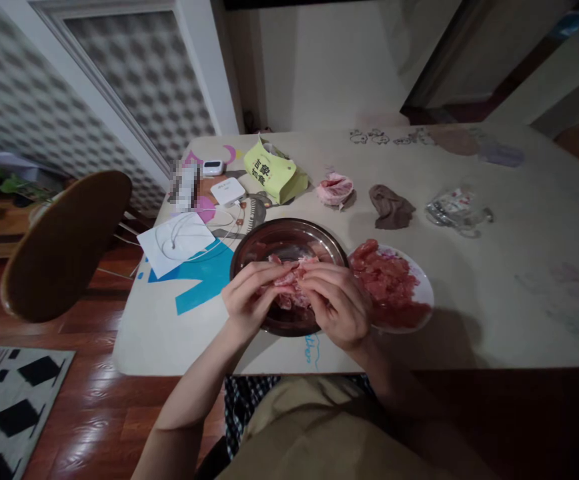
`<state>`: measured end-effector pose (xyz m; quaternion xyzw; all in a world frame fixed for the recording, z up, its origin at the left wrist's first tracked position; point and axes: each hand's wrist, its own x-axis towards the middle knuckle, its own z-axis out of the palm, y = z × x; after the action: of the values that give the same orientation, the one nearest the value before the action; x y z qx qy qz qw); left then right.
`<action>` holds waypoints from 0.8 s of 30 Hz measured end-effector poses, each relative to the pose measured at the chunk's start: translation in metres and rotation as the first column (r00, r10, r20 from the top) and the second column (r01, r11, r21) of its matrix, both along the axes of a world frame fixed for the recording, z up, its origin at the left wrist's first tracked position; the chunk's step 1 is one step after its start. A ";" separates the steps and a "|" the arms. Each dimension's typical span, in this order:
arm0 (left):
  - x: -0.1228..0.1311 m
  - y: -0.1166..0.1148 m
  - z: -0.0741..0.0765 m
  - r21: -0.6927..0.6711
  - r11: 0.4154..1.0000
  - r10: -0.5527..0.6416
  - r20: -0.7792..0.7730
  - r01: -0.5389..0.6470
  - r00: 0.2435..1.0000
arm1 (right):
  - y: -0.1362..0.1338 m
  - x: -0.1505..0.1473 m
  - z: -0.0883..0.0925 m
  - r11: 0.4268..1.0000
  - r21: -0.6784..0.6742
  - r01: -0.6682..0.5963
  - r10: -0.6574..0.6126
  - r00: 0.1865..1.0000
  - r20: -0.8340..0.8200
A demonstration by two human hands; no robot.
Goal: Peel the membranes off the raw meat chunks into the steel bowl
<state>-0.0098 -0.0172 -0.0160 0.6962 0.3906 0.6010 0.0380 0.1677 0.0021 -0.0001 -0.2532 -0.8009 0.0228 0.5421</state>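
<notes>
My left hand (248, 295) and my right hand (337, 301) meet over a metal bowl (269, 240) at the table's near edge. Together they hold a pink, fleshy fruit piece (292, 277) between the fingertips, above the bowl. Right of the bowl, a white plate (422, 293) carries a heap of peeled red-pink fruit pieces (384, 277). The bowl's inside is largely hidden by my hands.
Farther back lie a yellow-green pouch (272, 172), a pink fruit half (335, 189), a brown cloth (390, 207), a clear plastic bag (454, 208), white gadgets with a cable (227, 191) and a paper sheet (177, 243). A wooden chair (64, 243) stands left of the table.
</notes>
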 end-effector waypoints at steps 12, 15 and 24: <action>0.000 0.006 -0.006 -0.069 0.997 0.034 0.136 -0.024 0.990 | 0.000 0.003 0.000 0.998 -0.018 0.054 -0.055 0.998 -0.038; 0.001 0.008 -0.013 -0.074 0.994 -0.056 0.269 0.078 0.962 | 0.001 0.002 0.002 0.996 -0.055 0.070 -0.074 0.995 -0.062; 0.000 0.007 -0.006 0.079 0.993 -0.100 0.083 0.093 0.992 | 0.000 0.000 0.002 0.989 -0.095 0.112 -0.118 0.991 -0.060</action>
<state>-0.0095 -0.0098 -0.0215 0.6885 0.3318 0.6423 0.0580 0.1676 0.0017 0.0018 -0.3225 -0.7649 0.0365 0.5564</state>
